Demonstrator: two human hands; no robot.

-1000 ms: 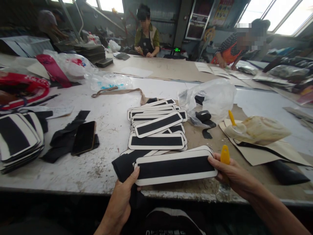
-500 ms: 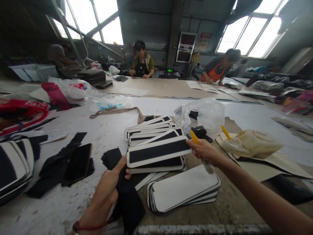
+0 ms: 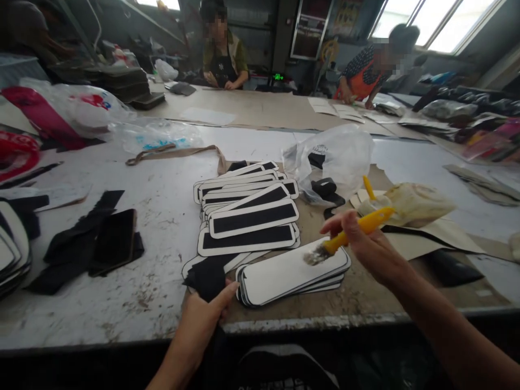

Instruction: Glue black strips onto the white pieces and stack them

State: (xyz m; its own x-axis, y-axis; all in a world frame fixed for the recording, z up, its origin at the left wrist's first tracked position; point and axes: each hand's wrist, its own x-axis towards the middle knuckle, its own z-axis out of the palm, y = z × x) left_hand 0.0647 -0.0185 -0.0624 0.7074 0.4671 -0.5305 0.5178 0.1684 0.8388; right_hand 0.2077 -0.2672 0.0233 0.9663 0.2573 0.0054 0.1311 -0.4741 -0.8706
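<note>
Got a yellow brush (image 3: 365, 221) gripped in right hand (image 3: 368, 246), touching the white panel stack (image 3: 276, 276), plus some black strips (image 3: 208, 277) clutched in left hand (image 3: 203, 317)

Open lane on tabletop (image 3: 160, 225) between phone (image 3: 116, 241) and panel pile (image 3: 252, 219); plastic bag (image 3: 345, 154) blocks pile's far right corner.

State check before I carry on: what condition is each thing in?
Right hand: gripping brush
Brush: tilted, bristles down at top plain panel
Left hand: holding black strips
Plain panels: stacked, white side up
Striped panels: piled, overlapping
Phone: flat, screen dark
Clear bag: crumpled
</note>
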